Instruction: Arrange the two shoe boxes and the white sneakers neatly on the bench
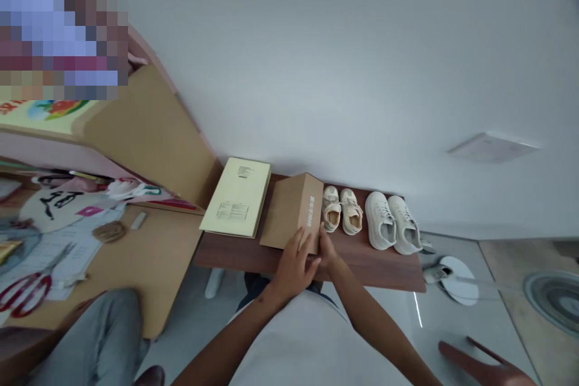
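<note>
A brown cardboard box (284, 208) with white lettering along its right panel rests on the narrow dark wooden table (362, 268) in front of me. My left hand (294, 266) lies at the near right corner of this box, its fingers spread over the panel. Against the right edge of the same corner is my right hand (326, 248), fingers extended and partly hidden. Just beyond it stand small cream shoes (351, 212), a pair. Farther right is a pair of larger white sneakers (380, 222). A pale yellow box (237, 196) with printed labels lies left of the brown one.
At the left, a tan desk (154, 271) holds red-handled scissors (34, 286), papers and small items. A person's grey-clad leg (97, 335) is beside it. A white wall (316, 72) rises behind the table. A brown chair part (484, 365) and a fan (556, 301) are at the right.
</note>
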A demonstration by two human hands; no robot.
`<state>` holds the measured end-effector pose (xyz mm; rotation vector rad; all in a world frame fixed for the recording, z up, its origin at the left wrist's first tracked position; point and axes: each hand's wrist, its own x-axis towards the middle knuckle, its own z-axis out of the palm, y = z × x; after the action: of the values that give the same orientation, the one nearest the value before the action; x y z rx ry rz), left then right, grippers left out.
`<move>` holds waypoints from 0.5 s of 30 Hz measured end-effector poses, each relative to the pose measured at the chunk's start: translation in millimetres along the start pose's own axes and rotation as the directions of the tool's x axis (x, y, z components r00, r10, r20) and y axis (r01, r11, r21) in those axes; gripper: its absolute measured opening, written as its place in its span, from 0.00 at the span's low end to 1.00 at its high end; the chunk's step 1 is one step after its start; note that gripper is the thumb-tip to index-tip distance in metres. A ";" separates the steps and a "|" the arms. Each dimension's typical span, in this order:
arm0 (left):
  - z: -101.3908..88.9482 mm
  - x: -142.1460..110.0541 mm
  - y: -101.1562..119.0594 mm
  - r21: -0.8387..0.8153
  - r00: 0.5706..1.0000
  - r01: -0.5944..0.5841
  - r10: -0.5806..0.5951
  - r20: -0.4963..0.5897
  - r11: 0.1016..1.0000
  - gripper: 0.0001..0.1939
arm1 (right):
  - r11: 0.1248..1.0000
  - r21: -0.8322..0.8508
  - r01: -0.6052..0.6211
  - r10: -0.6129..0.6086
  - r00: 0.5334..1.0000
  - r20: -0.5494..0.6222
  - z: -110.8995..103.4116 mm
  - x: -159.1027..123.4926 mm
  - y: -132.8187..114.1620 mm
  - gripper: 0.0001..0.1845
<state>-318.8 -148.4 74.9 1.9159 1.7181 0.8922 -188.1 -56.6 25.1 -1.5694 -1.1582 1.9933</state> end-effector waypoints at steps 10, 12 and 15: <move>49.3 12.8 -22.9 0.297 0.963 0.269 -0.266 -0.052 0.916 0.37 | 0.894 -0.408 0.188 -0.297 0.928 -0.224 -34.3 20.1 -25.1 0.29; 61.8 15.4 -17.5 0.290 0.965 0.260 -0.254 -0.060 0.921 0.36 | 0.841 -0.484 0.241 -0.393 0.887 -0.242 -48.6 15.8 -21.8 0.28; 94.2 32.8 -1.1 0.147 0.990 0.137 -0.142 0.023 0.980 0.34 | 0.779 -0.589 0.217 -0.514 0.760 -0.399 -86.6 2.4 -13.7 0.28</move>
<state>-252.9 -105.7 13.4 1.8607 1.9174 0.6965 -111.8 -13.7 29.6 -1.7785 -1.6624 0.9011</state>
